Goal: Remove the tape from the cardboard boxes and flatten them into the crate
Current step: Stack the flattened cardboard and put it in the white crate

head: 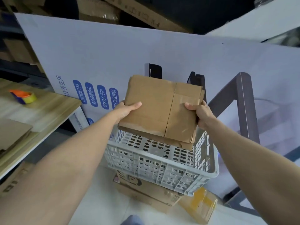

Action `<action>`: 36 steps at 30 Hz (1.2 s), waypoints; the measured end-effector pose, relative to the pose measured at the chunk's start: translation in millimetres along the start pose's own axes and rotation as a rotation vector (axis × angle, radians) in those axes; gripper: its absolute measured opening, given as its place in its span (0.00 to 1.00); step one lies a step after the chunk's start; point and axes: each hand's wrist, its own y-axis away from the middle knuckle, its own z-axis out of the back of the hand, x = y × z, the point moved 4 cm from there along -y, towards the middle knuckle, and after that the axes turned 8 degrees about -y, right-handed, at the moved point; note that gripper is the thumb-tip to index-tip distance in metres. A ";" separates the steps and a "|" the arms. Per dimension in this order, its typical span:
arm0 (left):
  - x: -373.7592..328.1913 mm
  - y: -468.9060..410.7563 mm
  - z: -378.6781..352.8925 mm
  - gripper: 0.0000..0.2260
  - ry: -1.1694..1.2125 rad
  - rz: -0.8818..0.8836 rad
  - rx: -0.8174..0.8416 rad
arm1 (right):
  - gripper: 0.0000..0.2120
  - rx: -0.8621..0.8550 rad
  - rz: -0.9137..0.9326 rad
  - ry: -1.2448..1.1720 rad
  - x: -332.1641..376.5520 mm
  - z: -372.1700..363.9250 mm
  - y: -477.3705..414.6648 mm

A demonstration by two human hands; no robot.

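A flattened brown cardboard box is held level over the far end of a grey perforated plastic crate. My left hand grips its left edge, thumb on top. My right hand grips its right edge, thumb on top and fingers underneath. More flat cardboard shows just under the held piece, at the crate's far rim. The crate's near part shows its holed bottom.
The crate stands on a printed cardboard box on the floor, with a yellow-taped box beside it. A wooden table at left carries a tape dispenser and cardboard. A big white printed board leans behind; a dark metal frame stands right.
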 end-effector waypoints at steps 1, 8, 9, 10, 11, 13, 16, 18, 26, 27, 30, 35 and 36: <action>-0.7 -2.1 -4.0 0.42 -0.007 -0.002 0.026 | 0.32 0.001 -0.014 0.023 -3.8 1.7 -1.5; 44.3 -38.6 -36.0 0.46 -0.142 0.233 0.259 | 0.20 0.006 -0.362 0.386 -58.2 12.4 -17.9; 49.5 -46.8 -40.1 0.45 -0.169 0.252 0.283 | 0.20 -0.023 -0.364 0.412 -68.1 14.1 -22.5; 54.6 -55.5 -43.6 0.44 -0.196 0.264 0.298 | 0.20 -0.053 -0.358 0.431 -77.9 15.7 -27.2; 58.4 -64.4 -47.3 0.43 -0.228 0.271 0.310 | 0.20 -0.077 -0.358 0.446 -87.3 17.1 -32.0; 66.4 -83.0 -53.9 0.42 -0.304 0.283 0.342 | 0.21 -0.106 -0.398 0.464 -104.8 18.6 -41.9; 90.0 -107.9 -63.5 0.39 -0.417 0.326 0.408 | 0.22 -0.117 -0.524 0.517 -135.1 21.9 -54.7; 109.6 -121.5 -70.0 0.40 -0.493 0.360 0.453 | 0.24 -0.123 -0.586 0.533 -157.2 24.4 -61.5; 154.0 -170.2 -88.4 0.41 -0.492 0.470 0.548 | 0.27 -0.165 -0.602 0.564 -216.8 28.5 -99.5; 157.8 -175.0 -89.9 0.41 -0.497 0.470 0.548 | 0.26 -0.165 -0.593 0.553 -224.0 27.6 -103.5; 165.6 -186.7 -95.3 0.39 -0.466 0.454 0.543 | 0.23 -0.221 -0.503 0.622 -235.4 26.1 -116.2; 173.8 -195.5 -113.1 0.38 -0.557 0.386 0.527 | 0.23 -0.288 -0.502 0.869 -239.8 33.8 -131.4; 173.3 -196.7 -116.2 0.36 -0.619 0.363 0.518 | 0.23 -0.288 -0.500 0.895 -242.2 34.6 -133.2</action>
